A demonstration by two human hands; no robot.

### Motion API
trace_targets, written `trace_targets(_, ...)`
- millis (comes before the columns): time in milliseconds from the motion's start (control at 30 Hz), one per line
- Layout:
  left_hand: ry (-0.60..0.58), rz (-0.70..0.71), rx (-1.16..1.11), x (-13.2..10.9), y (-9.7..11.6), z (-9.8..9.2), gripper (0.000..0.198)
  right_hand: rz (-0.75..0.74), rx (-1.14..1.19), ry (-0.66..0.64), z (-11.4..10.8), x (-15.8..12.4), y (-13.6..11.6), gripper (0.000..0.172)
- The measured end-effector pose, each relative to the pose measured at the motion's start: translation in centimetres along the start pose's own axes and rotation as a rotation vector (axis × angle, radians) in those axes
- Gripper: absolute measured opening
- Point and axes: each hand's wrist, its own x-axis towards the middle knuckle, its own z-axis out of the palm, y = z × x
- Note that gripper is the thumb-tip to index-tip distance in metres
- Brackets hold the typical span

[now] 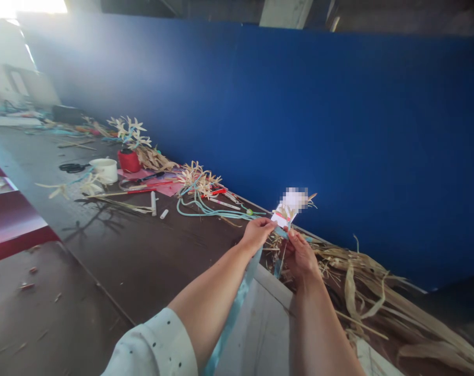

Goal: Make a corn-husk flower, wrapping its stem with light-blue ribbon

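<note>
My left hand [258, 232] is closed in a pinch on the end of a light blue strip [237, 308], which hangs down along my left forearm. Close beside it, my right hand [300, 255] has its fingers wrapped round the lower part of a pale dried-husk flower [287, 213]. Its stem is mostly hidden by the fingers. The blue strip reaches across to the right fingers at the flower's base. Behind the flower is a white card [279, 219] with a red band, its upper part blurred out.
Left of my hands lie pale blue stems with husk flowers [200, 180], markers and a white cup [105, 171]. A red pot [129, 161] stands behind, near scissors [73, 167]. Dried husks [350, 266] spread to the right. A blue panel [299, 115] borders the table.
</note>
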Motion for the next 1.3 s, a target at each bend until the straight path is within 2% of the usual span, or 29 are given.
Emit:
trace_targets(267,-0.013,0.068,-0.061,-0.1,0.0,0.0,0.034,-0.006,-0.034,0.007,0.4,-0.2,-0.1,0.025)
trace_targets(533,0.046,0.07,-0.043,-0.2,0.4,0.1,0.032,-0.002,-0.001,0.0,0.4,0.0,0.1,0.025)
trace_targets(733,0.134,0.044,0.174,0.1,0.1,0.0,0.027,-0.006,0.015,0.008,0.2,0.0,0.0,0.024)
trace_targets(867,0.13,0.028,0.343,0.2,-0.3,-0.2,0.026,-0.009,-0.012,0.016,0.2,0.0,0.0,0.023)
trace_targets(933,0.132,0.074,0.425,0.3,-0.5,-0.3,0.026,-0.005,-0.025,0.025,0.2,0.0,0.0,0.024)
trace_targets(1067,0.136,0.307,0.542,0.2,-0.6,-0.3,0.024,-0.007,-0.009,0.044,0.1,0.0,-0.1,0.023)
trace_targets(1133,0.102,0.375,0.59,0.0,-0.5,-0.1,0.023,-0.008,0.016,0.043,0.0,0.0,0.0,0.022)
trace_targets(1300,0.001,0.34,0.636,-0.7,0.0,0.1,0.025,-0.006,0.002,0.019,-0.1,0.0,0.0,0.021)
